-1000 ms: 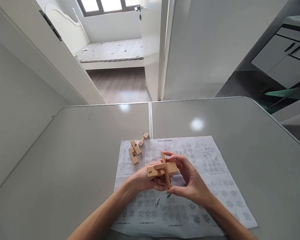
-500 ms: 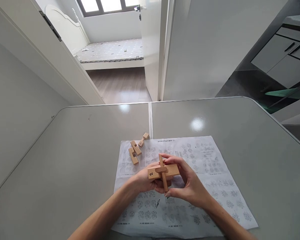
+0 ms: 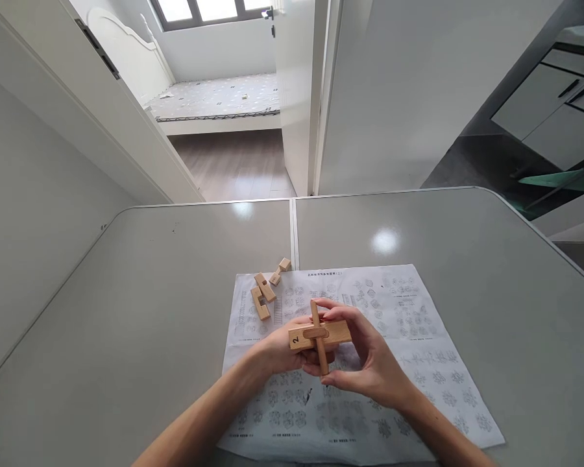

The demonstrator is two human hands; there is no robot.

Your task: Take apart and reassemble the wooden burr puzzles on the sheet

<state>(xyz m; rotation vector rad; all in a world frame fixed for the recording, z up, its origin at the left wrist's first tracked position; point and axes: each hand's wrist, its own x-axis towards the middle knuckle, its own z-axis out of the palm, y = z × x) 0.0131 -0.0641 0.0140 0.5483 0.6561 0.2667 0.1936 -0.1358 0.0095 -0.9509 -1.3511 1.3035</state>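
Between my hands is a wooden puzzle assembly (image 3: 340, 331): a flat bar marked 2 lies crosswise, with a thin upright stick and a short rounded piece crossing at its middle. My left hand (image 3: 283, 347) holds it from beneath and the left, its fingertips partly hidden under the wood. The thumb and fingers of my right hand (image 3: 365, 350) pinch the thin stick at its two ends. Loose notched wooden blocks lie at the paper's upper left: one block (image 3: 260, 303), another beside it (image 3: 265, 287), and a narrow-waisted one (image 3: 285, 264) farther back.
A printed sheet of puzzle diagrams (image 3: 409, 370) lies under my hands on the grey table (image 3: 141, 311). A seam runs through the table behind the sheet. Beyond the far edge are an open door (image 3: 299, 97), a bed (image 3: 219, 97) and, at right, white cabinets (image 3: 540, 100).
The view has shifted very slightly. Both hands keep nearly the same hold on the wooden assembly, and the loose blocks lie as before.
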